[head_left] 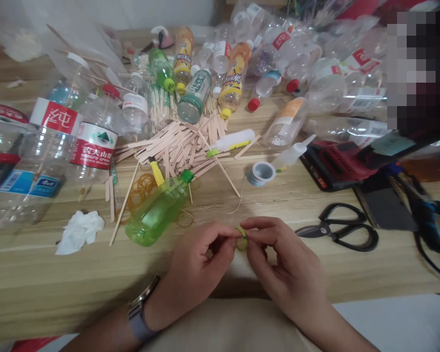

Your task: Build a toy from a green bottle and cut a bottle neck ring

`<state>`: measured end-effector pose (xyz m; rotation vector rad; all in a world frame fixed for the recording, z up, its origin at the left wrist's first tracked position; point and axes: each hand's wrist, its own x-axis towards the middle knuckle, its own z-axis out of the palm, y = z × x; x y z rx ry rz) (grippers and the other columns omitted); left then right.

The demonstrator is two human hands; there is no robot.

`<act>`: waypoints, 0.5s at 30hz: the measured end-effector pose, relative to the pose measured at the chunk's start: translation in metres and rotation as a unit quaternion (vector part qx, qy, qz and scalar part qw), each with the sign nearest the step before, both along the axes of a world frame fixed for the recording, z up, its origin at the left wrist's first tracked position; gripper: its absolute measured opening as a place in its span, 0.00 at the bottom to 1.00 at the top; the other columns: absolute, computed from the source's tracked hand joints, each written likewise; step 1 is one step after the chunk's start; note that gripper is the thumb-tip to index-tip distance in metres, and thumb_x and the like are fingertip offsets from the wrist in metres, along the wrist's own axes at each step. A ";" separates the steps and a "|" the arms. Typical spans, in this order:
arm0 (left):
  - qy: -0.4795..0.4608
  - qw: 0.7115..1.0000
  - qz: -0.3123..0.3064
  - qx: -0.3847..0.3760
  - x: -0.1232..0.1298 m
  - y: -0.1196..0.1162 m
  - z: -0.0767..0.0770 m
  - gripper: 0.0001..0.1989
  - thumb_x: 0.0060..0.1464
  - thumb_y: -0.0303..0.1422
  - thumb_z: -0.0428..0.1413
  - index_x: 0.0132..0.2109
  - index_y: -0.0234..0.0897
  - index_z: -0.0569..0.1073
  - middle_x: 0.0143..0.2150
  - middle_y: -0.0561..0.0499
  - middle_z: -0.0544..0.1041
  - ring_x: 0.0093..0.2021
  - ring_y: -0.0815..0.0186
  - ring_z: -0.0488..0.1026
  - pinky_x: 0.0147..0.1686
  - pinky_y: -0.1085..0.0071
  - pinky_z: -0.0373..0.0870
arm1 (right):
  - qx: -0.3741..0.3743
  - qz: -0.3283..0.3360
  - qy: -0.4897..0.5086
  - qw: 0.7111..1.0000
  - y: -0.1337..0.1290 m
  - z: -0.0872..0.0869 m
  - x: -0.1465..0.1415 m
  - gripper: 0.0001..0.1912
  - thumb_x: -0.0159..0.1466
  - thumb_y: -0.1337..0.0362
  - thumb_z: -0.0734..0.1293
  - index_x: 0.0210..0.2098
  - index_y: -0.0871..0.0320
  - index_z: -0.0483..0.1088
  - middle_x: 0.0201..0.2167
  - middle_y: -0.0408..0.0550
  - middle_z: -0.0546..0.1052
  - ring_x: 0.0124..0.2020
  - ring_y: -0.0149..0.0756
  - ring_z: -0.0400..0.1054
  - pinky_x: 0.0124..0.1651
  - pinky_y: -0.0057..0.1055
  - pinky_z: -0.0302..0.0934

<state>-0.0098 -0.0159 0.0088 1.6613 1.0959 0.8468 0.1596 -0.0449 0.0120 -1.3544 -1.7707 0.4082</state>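
Observation:
My left hand (207, 259) and my right hand (284, 264) meet near the table's front edge. Their thumbs and fingertips pinch a small yellow-green ring (242, 238) from both sides; my fingers cover part of it, and its exact kind is hard to make out. A clear green plastic bottle (156, 212) with a green neck lies on its side to the left of my left hand. To the right of my right hand rest black-handled scissors (337, 229), their blades partly behind the hand. A roll of thread (262, 174) stands beyond my hands, its loose end trailing toward them.
Flat wooden sticks (179, 144) lie heaped mid-table, with rubber bands (141, 190) nearby. Plastic bottles crowd the back and left, including a red-labelled one (94, 144). A crumpled tissue (81, 232) lies front left. A phone (385, 205) and a red-black power tool (337, 164) occupy the right.

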 end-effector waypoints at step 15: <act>-0.041 0.982 -0.023 -0.181 0.002 0.001 0.000 0.07 0.57 0.34 0.54 0.36 0.38 0.76 0.21 0.59 0.68 0.20 0.72 0.64 0.20 0.77 0.60 | -0.078 0.012 -0.030 0.996 -0.003 0.002 0.000 0.09 0.64 0.73 0.60 0.37 0.53 0.69 0.23 0.37 0.77 0.20 0.28 0.71 0.25 0.22 0.63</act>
